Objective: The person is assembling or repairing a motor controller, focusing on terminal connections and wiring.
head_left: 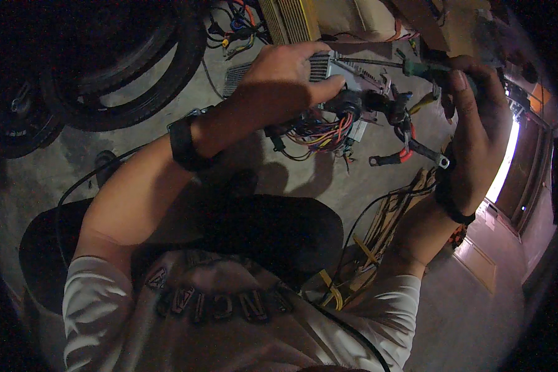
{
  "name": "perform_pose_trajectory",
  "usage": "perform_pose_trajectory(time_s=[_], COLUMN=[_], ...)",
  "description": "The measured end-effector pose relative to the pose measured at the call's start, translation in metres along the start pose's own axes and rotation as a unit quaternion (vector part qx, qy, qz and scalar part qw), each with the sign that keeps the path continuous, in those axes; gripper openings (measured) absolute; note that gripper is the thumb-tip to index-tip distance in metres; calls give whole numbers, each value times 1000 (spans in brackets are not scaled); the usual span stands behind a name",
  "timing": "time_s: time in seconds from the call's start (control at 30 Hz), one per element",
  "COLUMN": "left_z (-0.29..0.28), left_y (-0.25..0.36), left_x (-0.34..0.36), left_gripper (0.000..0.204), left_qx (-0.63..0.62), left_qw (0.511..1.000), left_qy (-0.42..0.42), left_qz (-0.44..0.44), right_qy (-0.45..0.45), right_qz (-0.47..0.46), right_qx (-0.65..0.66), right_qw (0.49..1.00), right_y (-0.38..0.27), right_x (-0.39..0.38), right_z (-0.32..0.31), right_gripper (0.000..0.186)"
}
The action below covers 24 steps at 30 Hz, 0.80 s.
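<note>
My left hand (285, 74) grips the top of a silver finned metal unit (242, 77), its fingers curled over the edge. In my right hand (480, 115) is a green-handled screwdriver (418, 68); its thin shaft reaches left to the unit's upper end beside my left fingers, where the tip is too small to make out. A bundle of coloured wires (328, 130) hangs below the unit. Thick black and red cables (406, 133) come from its right side, with a metal ring lug (442, 162) on one end.
Black tyres (124, 99) lie at upper left, near loose connector cables (232, 34). A yellowish ribbed stack (285, 18) stands behind the unit. Wooden strips (378, 242) and a black cord (353, 226) lie on the concrete floor (118, 139). A bright doorway (502, 161) is at right.
</note>
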<state>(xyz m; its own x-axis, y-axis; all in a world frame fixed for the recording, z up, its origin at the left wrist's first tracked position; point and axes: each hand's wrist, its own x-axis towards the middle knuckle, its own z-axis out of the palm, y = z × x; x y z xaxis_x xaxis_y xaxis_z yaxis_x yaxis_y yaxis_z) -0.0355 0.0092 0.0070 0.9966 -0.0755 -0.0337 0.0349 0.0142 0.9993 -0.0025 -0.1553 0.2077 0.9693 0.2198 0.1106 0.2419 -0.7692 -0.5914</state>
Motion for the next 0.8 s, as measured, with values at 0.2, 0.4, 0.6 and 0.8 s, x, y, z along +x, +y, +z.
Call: perform_pose_trajectory(time_s=[0.2,0.4,0.6,0.8], left_z=[-9,-3,-3,-2], left_y=[17,3,4,-5], left_x=[1,0,2,4], left_gripper=[58,57,59,56], left_qx=[54,63,72,94], left_qw=[997,998,997,995], left_qy=[-44,-1,9,26], left_qz=[-38,-27,-15,24], right_qy=[25,24,-11,42], right_qz=[11,18,5,15], right_qx=[4,24,-24,-48], right_qw=[1000,999,1000,998], right_y=[-2,2,-5,-14], right_x=[-2,-1,1,-2], right_z=[5,4,-1,9], right_gripper=[26,26,25,27])
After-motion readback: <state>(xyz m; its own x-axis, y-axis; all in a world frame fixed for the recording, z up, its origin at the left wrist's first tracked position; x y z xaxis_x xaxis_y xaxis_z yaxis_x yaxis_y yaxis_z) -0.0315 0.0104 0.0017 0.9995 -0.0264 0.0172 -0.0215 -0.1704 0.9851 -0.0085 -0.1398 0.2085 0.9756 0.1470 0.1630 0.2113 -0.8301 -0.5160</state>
